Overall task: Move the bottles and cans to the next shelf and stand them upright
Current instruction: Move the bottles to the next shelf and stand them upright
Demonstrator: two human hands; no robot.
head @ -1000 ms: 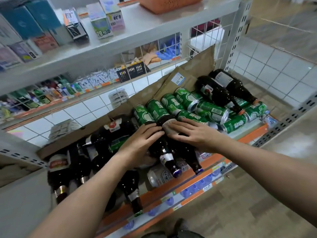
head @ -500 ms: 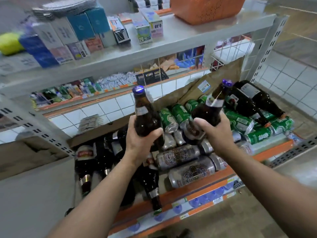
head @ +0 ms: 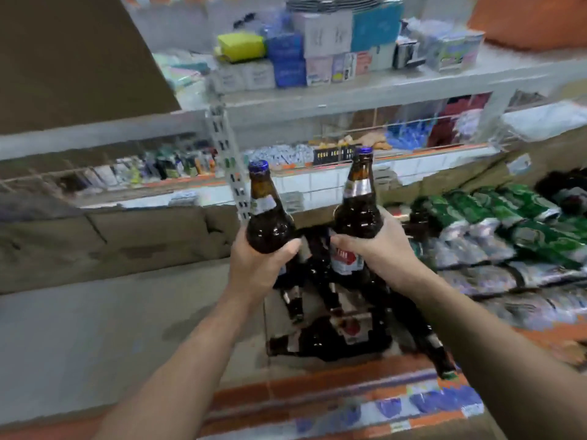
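Head view: both hands are raised at frame centre, each carrying one brown glass bottle clear of the shelf. The left hand (head: 254, 268) grasps the left bottle (head: 268, 223) around its lower body, with the fingers (head: 287, 247) wrapped closed on the glass. The right hand (head: 378, 249) grasps the right bottle (head: 357, 214) at the label band in the same way, clenched around it. The two bottles are apart, with a gap between them. Each long axis is near vertical with the blue cap up; the left bottle leans slightly toward frame left and the right bottle slightly toward frame right. The destination is judged to be the grey shelf bay (head: 111, 338) at lower left of the frame, which lies left of and below both hands. A perforated upright post (head: 228, 166) stands between that bay and the stocked bay. The left hand is the nearer of the two. The coming move therefore calls for a carry toward frame left and down, bases first, with little correction of the axes. Stock not yet moved lies on its side: dark lying bottles (head: 330, 338) below the hands, and green cans (head: 508, 211) and silver cans (head: 476, 281) at frame right. Motion blur hides finer detail.
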